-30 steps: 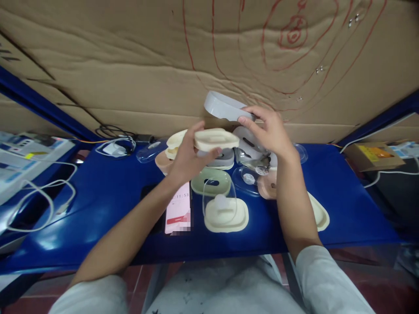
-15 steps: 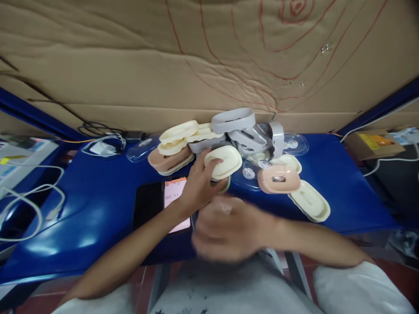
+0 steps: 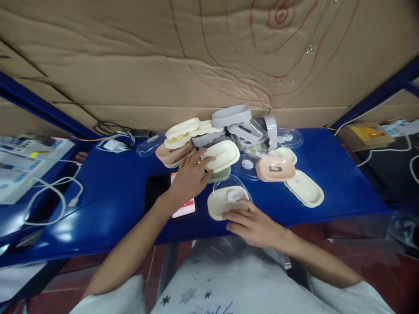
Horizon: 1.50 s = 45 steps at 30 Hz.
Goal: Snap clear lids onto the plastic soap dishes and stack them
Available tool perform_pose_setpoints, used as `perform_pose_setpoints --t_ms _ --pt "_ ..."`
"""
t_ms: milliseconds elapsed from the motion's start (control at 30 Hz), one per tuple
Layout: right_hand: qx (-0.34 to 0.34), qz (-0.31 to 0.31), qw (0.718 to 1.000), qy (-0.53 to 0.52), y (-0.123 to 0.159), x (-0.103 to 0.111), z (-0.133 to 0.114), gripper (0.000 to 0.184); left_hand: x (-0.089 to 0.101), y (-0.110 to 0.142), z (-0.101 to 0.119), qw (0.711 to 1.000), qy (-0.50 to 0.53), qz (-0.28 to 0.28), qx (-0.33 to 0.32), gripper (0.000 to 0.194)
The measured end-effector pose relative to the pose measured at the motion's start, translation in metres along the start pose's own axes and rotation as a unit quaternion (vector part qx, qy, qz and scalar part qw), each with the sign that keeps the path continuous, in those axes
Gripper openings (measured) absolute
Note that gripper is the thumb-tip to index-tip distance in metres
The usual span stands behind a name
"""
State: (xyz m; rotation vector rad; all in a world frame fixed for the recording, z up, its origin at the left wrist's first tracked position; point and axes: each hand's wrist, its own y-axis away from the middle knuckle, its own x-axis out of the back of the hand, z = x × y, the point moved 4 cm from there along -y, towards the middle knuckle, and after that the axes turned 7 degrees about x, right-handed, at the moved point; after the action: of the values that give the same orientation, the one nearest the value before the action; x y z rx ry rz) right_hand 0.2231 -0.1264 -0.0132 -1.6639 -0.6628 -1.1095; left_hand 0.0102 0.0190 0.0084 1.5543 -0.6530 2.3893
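Note:
My left hand point(image 3: 191, 178) holds a cream oval soap-dish tray point(image 3: 224, 155) by its left edge, index finger over it and thumb below. Under that tray a green soap-dish part point(image 3: 220, 175) shows partly. My right hand point(image 3: 253, 224) has its fingers apart, touching the near right side of another cream soap-dish piece point(image 3: 218, 204) close to the table's front edge. A clear lid point(image 3: 225, 182) with a round pale spot leans over this piece. Whether the right fingertips grip anything cannot be made out.
Grey soap-dish parts point(image 3: 231, 116), cream ones point(image 3: 183, 127) and a pink one point(image 3: 168, 152) are piled at the back. Rightward lie a pink slotted piece point(image 3: 276, 168) and a cream tray point(image 3: 306, 189). A phone point(image 3: 185, 209) lies left; cables point(image 3: 114, 144) sit behind; cardboard point(image 3: 131, 65) stands at the back.
My right hand let go of the grey ring, now on the pile, and came down to the front cream piece. My left hand brought its cream tray lower, over the green part.

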Motion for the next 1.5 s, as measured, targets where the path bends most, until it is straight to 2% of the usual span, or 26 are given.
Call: perform_pose_setpoints --t_ms 167,300,433,500,600,667,767,900,1067,1267,1400,1500 --pt "-0.079 0.025 0.996 0.025 0.03 0.005 0.006 0.04 0.012 0.028 0.009 0.999 -0.005 0.036 -0.04 0.032" --pt "-0.135 0.046 0.989 0.043 0.041 0.009 0.018 0.042 0.016 0.057 0.034 0.994 -0.011 0.047 -0.1 0.028" --pt "-0.203 0.065 0.976 0.042 0.046 0.011 0.031 0.044 -0.003 0.096 0.069 0.989 0.051 0.027 -0.138 0.031" --pt "-0.225 0.078 0.97 0.049 0.047 0.012 0.035 0.036 -0.021 0.111 0.08 0.991 0.039 0.016 -0.124 0.033" --pt "-0.251 0.102 0.961 0.062 0.049 0.016 0.036 0.025 -0.036 0.124 0.086 0.994 0.031 0.05 -0.095 0.036" --pt "-0.267 0.125 0.954 0.055 0.053 0.021 0.035 0.025 -0.038 0.126 0.086 0.994 0.044 0.07 -0.074 0.037" --pt "-0.285 0.146 0.947 0.018 0.063 0.03 0.032 0.035 -0.036 0.124 0.085 0.994 0.067 0.052 -0.073 0.03" --pt "-0.277 0.117 0.954 0.004 0.072 0.041 0.025 0.044 -0.032 0.12 0.086 0.991 0.084 0.03 -0.098 0.026" --pt "-0.276 0.08 0.958 -0.006 0.084 0.046 0.018 0.035 -0.03 0.109 0.085 0.989 0.087 0.013 -0.121 0.018" --pt "-0.335 0.095 0.937 0.029 0.112 0.048 0.019 0.025 -0.032 0.09 0.087 0.989 0.045 -0.042 -0.134 0.018" --pt "-0.356 0.103 0.928 0.039 0.129 0.055 0.02 0.024 -0.034 0.095 0.086 0.992 0.062 -0.026 -0.111 0.014" --pt "-0.368 0.126 0.92 0.037 0.141 0.075 0.018 0.027 -0.037 0.104 0.082 0.993 0.069 -0.015 -0.091 0.018"
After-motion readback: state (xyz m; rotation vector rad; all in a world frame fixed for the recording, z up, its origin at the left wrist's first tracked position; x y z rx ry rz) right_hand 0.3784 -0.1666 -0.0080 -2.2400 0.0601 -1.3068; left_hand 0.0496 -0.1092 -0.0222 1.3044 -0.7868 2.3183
